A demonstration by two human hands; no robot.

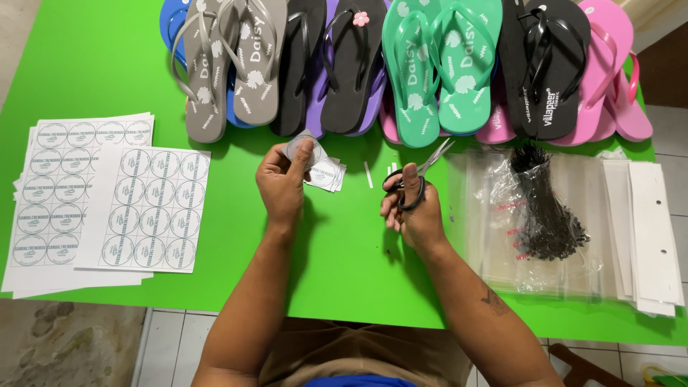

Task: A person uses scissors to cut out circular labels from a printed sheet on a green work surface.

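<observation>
We work at a bright green table (344, 272) set on a pale tiled floor (172, 344). Along the table's far edge lies a row of flip-flops (401, 64): grey, black, purple, teal, black again and pink, with blue ones underneath at the left end. Near the table's left edge lie sheets of round printed labels (107, 204), overlapping one another. Toward the table's right edge lie clear plastic bags (494, 215), a bundle of thin black ties (545, 208) resting on top of them, and beside these a stack of white card strips (648, 236) with punched holes.

At the middle of the table, our left hand (281, 188) pinches a cut-out round label (299, 148) between thumb and fingers, fingers closed on it, raised just above a small pile of cut labels (326, 174) lying on the green surface. Our right hand (410, 211) is clamped on the black-handled scissors (419, 179), thumb through the loop, blades pointing toward the flip-flops and slightly parted. A few thin white paper scraps (368, 174) lie between the two hands.
</observation>
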